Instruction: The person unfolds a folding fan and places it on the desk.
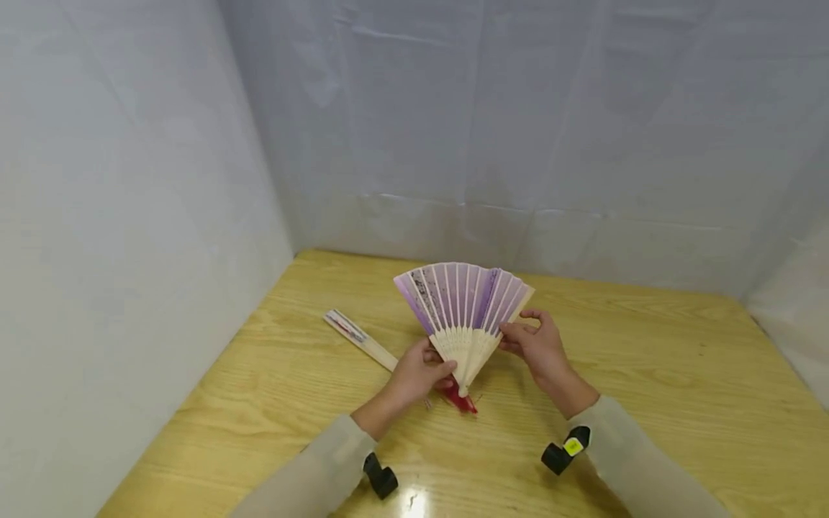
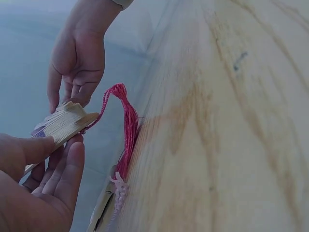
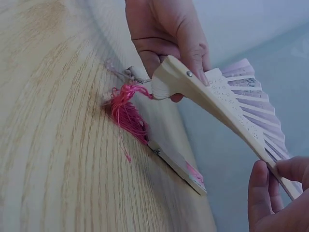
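1 folded fan (image 1: 359, 338) lies slantwise on the wooden tabletop (image 1: 648, 345), its near end passing behind the left hand (image 1: 411, 374); lying flat, it needs no support, so each hand can serve the other piece. Beside that near end, the left wrist view shows a pale tassel (image 2: 118, 193). Next comes the left hand, its grip clamped on the lower ribs of the purple fan (image 1: 460, 295), thumb laid over them and fingers curled underneath. Holding close to the rivet (image 3: 189, 74) probably steadies the point where all the ribs meet, leaving the cloth above uncovered. The purple fan itself is held raised over the middle of the tabletop, spread wide, its leaf upward and narrow end toward the person. From that end hangs a red tassel (image 1: 458, 400), reaching down to the folded fan, apparently slack and bearing no load. At the right, the right hand (image 1: 540, 349) has its grip together on the outer rib (image 3: 227, 116), pinched between thumb and fingertips. With 1 hand low and 1 at the edge, the hold seems chosen to control the spread without pressing the cloth.
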Demonstrator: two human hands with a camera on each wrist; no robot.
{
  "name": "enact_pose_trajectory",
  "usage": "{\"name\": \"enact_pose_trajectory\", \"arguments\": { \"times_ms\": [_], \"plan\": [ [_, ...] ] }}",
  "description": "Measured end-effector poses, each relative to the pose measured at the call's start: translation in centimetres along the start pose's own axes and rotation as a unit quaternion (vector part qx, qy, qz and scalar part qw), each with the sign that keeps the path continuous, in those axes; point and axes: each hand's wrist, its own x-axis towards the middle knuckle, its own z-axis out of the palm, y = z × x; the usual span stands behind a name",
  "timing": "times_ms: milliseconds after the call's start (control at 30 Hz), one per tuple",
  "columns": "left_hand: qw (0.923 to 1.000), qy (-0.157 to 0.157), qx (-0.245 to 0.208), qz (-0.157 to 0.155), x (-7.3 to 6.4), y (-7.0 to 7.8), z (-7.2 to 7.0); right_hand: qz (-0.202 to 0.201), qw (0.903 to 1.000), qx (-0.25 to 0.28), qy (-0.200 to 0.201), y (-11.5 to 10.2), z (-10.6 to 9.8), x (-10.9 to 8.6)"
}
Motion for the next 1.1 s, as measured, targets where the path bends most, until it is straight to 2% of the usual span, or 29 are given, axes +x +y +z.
{"name": "enact_pose_trajectory", "arguments": {
  "times_ms": [100,233,400,500,567,667,733,800,900,1100],
  "plan": [
    [1.0,0.006,-0.004,-0.005,0.2,0.0,-0.1,-0.017,0.9998,-0.011,0.009,-0.1,0.0,0.1],
    [0.9997,0.014,-0.015,-0.009,0.3,0.2,-0.2,-0.045,0.9971,-0.061,0.008,0.0,-0.2,0.2],
    [0.9994,0.025,-0.021,-0.007,0.5,0.3,-0.3,-0.067,0.9882,-0.138,-0.001,0.0,-0.5,0.1],
    [0.9992,0.032,-0.025,-0.005,0.6,0.3,-0.6,-0.082,0.9768,-0.197,-0.016,0.0,-1.0,0.2],
    [0.9989,0.037,-0.029,-0.003,0.7,0.2,-0.8,-0.105,0.9619,-0.251,-0.026,-0.1,-1.3,0.1],
    [0.9985,0.043,-0.034,0.001,0.8,0.1,-1.0,-0.149,0.9309,-0.332,-0.036,-0.1,-1.6,-0.1],
    [0.9983,0.045,-0.036,0.0,0.9,0.1,-1.1,-0.175,0.9137,-0.365,-0.037,-0.1,-1.7,-0.2],
    [0.9982,0.047,-0.037,0.0,1.0,0.1,-1.1,-0.195,0.9007,-0.387,-0.032,-0.1,-1.8,-0.3],
    [0.9982,0.049,-0.036,-0.003,1.0,0.2,-1.2,-0.221,0.8758,-0.429,-0.01,0.0,-1.8,-0.4],
    [0.9983,0.048,-0.032,-0.004,1.1,0.1,-1.3,-0.296,0.7984,-0.523,0.04,0.2,-1.9,-0.4]
  ]
}}
